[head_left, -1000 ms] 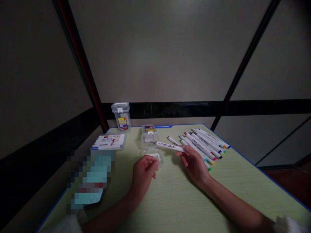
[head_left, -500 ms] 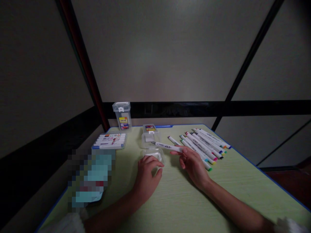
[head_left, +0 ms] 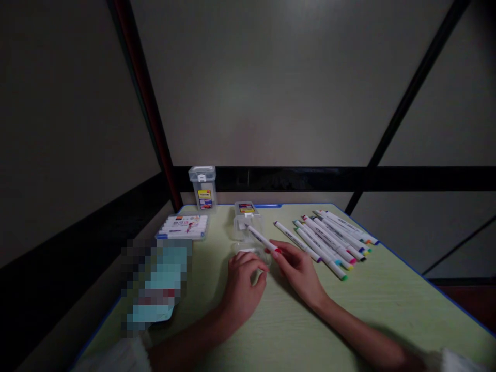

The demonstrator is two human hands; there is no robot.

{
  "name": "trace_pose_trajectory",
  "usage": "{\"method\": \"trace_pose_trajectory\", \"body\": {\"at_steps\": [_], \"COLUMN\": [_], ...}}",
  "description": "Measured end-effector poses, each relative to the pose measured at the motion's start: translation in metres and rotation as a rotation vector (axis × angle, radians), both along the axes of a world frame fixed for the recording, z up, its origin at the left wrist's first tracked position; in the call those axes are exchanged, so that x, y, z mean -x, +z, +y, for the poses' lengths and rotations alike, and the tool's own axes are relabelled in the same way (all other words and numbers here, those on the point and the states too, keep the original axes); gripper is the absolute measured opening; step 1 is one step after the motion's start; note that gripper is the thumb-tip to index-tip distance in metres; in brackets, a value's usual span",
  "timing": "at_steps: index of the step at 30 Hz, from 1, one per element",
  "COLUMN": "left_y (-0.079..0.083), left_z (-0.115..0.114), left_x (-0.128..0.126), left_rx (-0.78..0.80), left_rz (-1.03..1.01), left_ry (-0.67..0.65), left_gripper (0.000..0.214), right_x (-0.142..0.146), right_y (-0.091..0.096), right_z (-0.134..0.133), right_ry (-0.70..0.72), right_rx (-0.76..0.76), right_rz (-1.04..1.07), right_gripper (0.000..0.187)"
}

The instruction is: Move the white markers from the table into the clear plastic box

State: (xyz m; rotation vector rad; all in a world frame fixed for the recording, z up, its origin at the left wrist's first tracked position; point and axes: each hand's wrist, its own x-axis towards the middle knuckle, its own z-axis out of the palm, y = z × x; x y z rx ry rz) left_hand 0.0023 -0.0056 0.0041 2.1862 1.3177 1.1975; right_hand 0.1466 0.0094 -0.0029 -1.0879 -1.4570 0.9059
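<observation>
My right hand (head_left: 298, 268) pinches the red-capped end of a white marker (head_left: 261, 238). The marker's grey tip reaches into a small clear plastic box (head_left: 248, 227) that stands open on the table. My left hand (head_left: 244, 281) rests with curled fingers on the box's clear lid (head_left: 248, 253), which lies flat in front of the box. A row of several white markers with coloured caps (head_left: 329, 240) lies just right of my right hand.
A taller clear box with a yellow label (head_left: 203, 188) stands at the table's far edge. A flat pack of markers (head_left: 184, 227) lies at the far left. A blurred-out patch covers something at the left. The green table (head_left: 349, 320) has a blue rim.
My right hand has swung the marker from lying level above the box to pointing its tip down into it. My left hand dropped from the air onto the lid.
</observation>
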Motion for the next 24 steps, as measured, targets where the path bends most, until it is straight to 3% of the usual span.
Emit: {"method": "trace_pose_trajectory", "body": {"at_steps": [5, 10, 24], "left_y": [-0.002, -0.001, 0.0], "left_z": [0.0, 0.0, 0.001], "left_x": [0.0, 0.001, 0.001], "left_rx": [-0.006, -0.003, -0.007], "left_rz": [-0.007, -0.033, 0.004], "left_ry": [0.015, 0.028, 0.035], "left_gripper": [0.017, 0.018, 0.018], "right_x": [0.018, 0.026, 0.026], "right_y": [-0.001, -0.002, 0.007], "right_z": [0.016, 0.029, 0.02], "right_ry": [-0.024, -0.063, 0.023], "right_rx": [-0.12, -0.126, -0.127], "right_rz": [-0.154, -0.124, -0.156], "right_gripper": [0.033, 0.032, 0.021]}}
